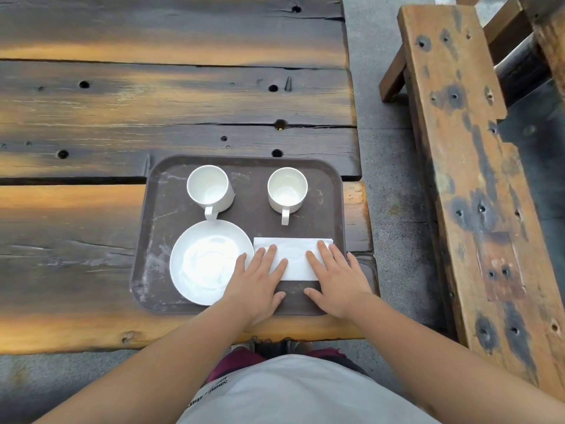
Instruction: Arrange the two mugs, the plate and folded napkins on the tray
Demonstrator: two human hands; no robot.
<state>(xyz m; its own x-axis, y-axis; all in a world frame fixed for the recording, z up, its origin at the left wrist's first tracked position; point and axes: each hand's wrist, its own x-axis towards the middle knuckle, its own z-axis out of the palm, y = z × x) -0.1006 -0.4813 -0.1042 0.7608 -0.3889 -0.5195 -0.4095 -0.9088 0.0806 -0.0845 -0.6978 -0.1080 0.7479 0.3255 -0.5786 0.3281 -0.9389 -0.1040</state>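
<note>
A brown tray [171, 209] lies at the near right corner of the wooden table. Two white mugs stand upright at its far side, the left mug [209, 188] and the right mug [287, 189], both handles pointing toward me. A white plate [204, 261] sits at the tray's near left, touching the left mug's handle. A folded white napkin [295, 255] lies flat at the near right. My left hand [258, 280] rests flat, fingers spread, on the napkin's left end. My right hand [336, 276] lies flat on its right end. Neither hand grips anything.
The table [153, 102] of dark weathered planks stretches away to the left and far side. A wooden bench [467, 179] runs along the right, across a gap of grey pavement. The table's edge is just below the tray.
</note>
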